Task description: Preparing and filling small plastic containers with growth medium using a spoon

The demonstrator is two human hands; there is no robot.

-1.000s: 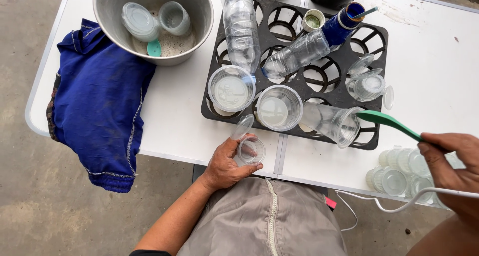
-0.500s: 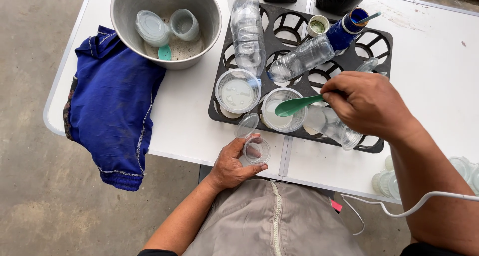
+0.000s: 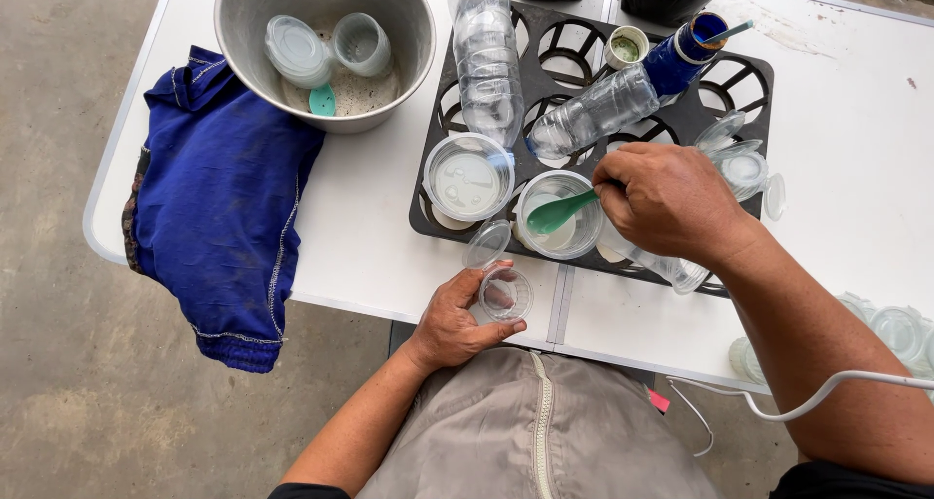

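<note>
White folding tabletop (image 3: 379, 256) over bare concrete is your surface, with a black plastic tray (image 3: 681, 120) of round cut-outs across the middle. Your right hand (image 3: 671, 202) pinches the handle of a green plastic spoon (image 3: 559, 212); its long axis runs from the grip toward 8 o'clock, and the bowl dips into a clear round tub (image 3: 559, 217) holding something pale, seated in the tray. Your left hand (image 3: 457, 319) cradles a small clear cup (image 3: 506, 295), open mouth up, its hinged lid (image 3: 486, 244) flipped back toward 11 o'clock. That cup lies at about 7 o'clock from the spoon's bowl, near it and just off the tray's front edge; the right hand is the nearer to the tub, the left owns the cup. Beside the tub at 9 o'clock sits a lidded clear tub (image 3: 469, 176). Two thin, ribbed clear bottles (image 3: 486, 61) lie flat on the tray. At 11 o'clock stands a dull metal bowl (image 3: 409, 32) with small cups inside, and a rumpled blue cloth (image 3: 224, 207) drapes the table's left edge.
</note>
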